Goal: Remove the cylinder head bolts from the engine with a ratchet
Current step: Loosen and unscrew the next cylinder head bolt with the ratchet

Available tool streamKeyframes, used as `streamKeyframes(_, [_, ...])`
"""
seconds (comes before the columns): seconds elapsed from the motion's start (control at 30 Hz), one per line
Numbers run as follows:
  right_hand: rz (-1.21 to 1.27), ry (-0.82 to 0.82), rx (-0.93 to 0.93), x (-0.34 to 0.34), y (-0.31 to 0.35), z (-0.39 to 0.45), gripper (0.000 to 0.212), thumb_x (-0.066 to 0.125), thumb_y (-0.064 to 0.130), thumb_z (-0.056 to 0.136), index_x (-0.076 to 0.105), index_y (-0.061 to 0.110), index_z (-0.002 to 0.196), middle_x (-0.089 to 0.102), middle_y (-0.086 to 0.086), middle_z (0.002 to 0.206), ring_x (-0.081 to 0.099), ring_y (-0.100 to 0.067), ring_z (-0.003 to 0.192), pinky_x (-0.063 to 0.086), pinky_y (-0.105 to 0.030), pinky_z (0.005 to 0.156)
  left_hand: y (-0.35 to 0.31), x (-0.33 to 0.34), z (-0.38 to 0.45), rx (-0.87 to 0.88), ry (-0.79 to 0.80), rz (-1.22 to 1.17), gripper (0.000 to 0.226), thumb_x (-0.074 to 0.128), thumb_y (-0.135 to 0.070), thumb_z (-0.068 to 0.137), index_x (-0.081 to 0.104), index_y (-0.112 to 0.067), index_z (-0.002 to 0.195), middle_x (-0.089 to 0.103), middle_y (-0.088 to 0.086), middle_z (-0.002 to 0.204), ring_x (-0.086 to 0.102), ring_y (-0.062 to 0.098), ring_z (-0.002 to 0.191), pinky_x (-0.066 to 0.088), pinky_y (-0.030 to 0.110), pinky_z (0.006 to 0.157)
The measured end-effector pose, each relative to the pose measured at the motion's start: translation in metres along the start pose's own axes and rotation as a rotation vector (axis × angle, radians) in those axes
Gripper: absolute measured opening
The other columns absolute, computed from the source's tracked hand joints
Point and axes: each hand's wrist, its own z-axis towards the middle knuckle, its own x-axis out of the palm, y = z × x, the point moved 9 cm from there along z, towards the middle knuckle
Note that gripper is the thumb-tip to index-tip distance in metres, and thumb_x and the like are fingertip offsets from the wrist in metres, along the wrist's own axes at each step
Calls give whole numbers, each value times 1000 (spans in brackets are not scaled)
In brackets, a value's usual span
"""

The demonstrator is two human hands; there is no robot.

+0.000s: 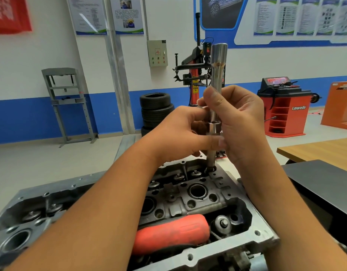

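A grey cylinder head [190,194] fills the lower middle of the head view, with valve springs and round bores showing. A long chrome extension bar [217,71] stands upright over a hole at the head's far right end. My right hand [239,118] grips the bar around its middle. My left hand [180,133] pinches the socket joint [214,127] on the bar from the left. A ratchet with a red handle [172,233] lies on the head near me, partly under my left forearm. No loose bolt is visible.
A wooden table [323,149] and a dark panel [329,184] sit to the right. Behind the engine stand stacked tyres [156,110], a red tyre changer [198,75], a red wheel balancer [284,106] and a grey press frame [67,102].
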Motion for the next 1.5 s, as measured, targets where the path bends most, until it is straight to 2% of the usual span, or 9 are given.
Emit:
streamKeyframes(0.1, [-8,64,14,6,0,1,26,65,30,99,70,8,86,75,-12,87,73,-30,83,62,-56,83,1,-1,-1,-22,7,-173,22,64,-11,102,69,-5,122,76,12,111,75,29,103,64,47,82])
streamKeyframes(0.23, [66,141,63,15,-1,-1,32,54,30,104,71,8,88,75,-20,97,73,-40,91,63,-53,81,0,-6,-1,-1,-44,-205,20,63,-5,100,69,-1,119,77,10,104,76,29,96,64,45,81])
streamKeyframes(0.4, [69,124,62,12,-2,-1,25,71,30,89,68,6,92,69,-31,105,69,-50,93,62,-58,79,-2,-15,0,36,-135,-112,32,83,-18,82,71,-3,108,75,14,93,76,33,85,64,53,77])
streamKeyframes(0.53, [78,140,84,15,-4,-1,31,63,37,94,68,7,89,76,-15,98,74,-35,92,63,-52,84,0,-7,-2,5,-35,-299,20,67,-12,97,73,-3,115,75,9,102,76,31,93,64,46,78])
streamKeyframes(0.63, [107,145,110,14,-7,0,37,51,32,105,70,4,91,75,-23,102,73,-41,96,59,-58,86,1,-8,-2,6,-43,-328,19,60,-4,100,72,-4,114,74,5,102,75,35,96,63,46,82])
streamKeyframes(0.87, [107,107,85,10,-6,1,23,72,30,87,69,7,87,72,-28,102,69,-51,96,60,-62,84,-2,-15,-2,19,-126,-196,34,81,-19,83,72,-2,112,75,20,104,74,40,97,58,63,88])
streamKeyframes(1.07, [110,115,116,11,-7,1,38,61,42,91,69,5,87,78,-15,100,77,-35,92,64,-55,79,1,-5,-2,6,-34,-265,22,63,2,98,70,-8,116,78,6,106,76,25,99,62,35,81])
streamKeyframes(1.27, [58,76,66,7,-4,1,30,75,36,86,68,7,86,71,-30,104,69,-50,95,60,-61,86,-1,-17,-1,18,-137,-197,37,86,-9,77,73,-3,111,77,16,100,76,37,93,63,54,82])
streamKeyframes(1.5, [93,127,107,12,-7,1,35,57,39,97,73,9,90,78,-14,97,76,-34,84,65,-49,69,0,-6,-2,-2,-31,-240,29,66,7,94,69,-4,121,78,9,108,77,24,99,61,30,80])
